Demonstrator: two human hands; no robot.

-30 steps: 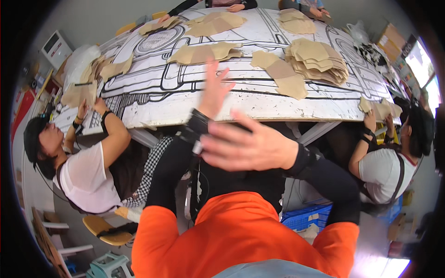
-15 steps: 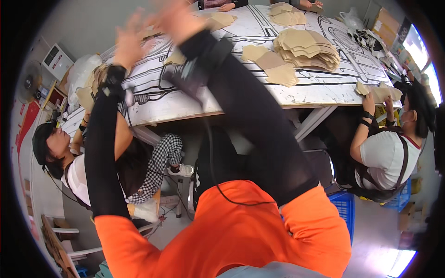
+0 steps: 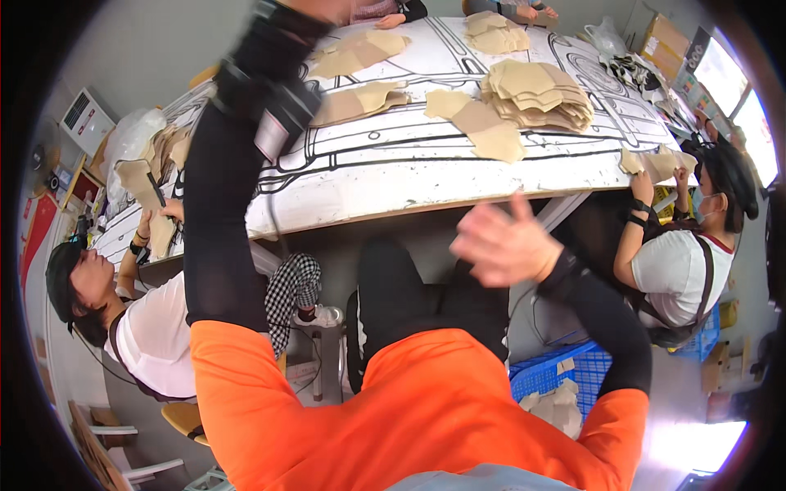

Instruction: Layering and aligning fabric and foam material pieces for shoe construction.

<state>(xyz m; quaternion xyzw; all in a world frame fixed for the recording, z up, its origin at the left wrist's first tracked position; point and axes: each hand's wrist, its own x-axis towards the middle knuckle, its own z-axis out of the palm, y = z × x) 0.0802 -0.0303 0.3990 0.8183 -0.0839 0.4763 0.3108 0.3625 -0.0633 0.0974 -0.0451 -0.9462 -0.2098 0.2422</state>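
Observation:
My right hand is in front of the table's near edge, above my lap, with its fingers stretched out and the thumb apart. It holds nothing. My left hand reaches to the top edge of the picture, where its fingers are cut off, so its grip is hidden. Below that wrist, a folded tan sheet piece lies on the table, and beyond it is a flat spread of tan pieces. A thick stack of tan pieces stands right of the middle, with a joined tan strip beside it.
The white table carries black line drawings. Another tan stack lies at the far side. Co-workers sit at the left and right, handling tan pieces. A blue basket with pale pieces stands on the floor by my right side.
My right hand has drawn back from over the table to the space before its near edge. My left arm has swung right and farther up, its hand now mostly beyond the picture.

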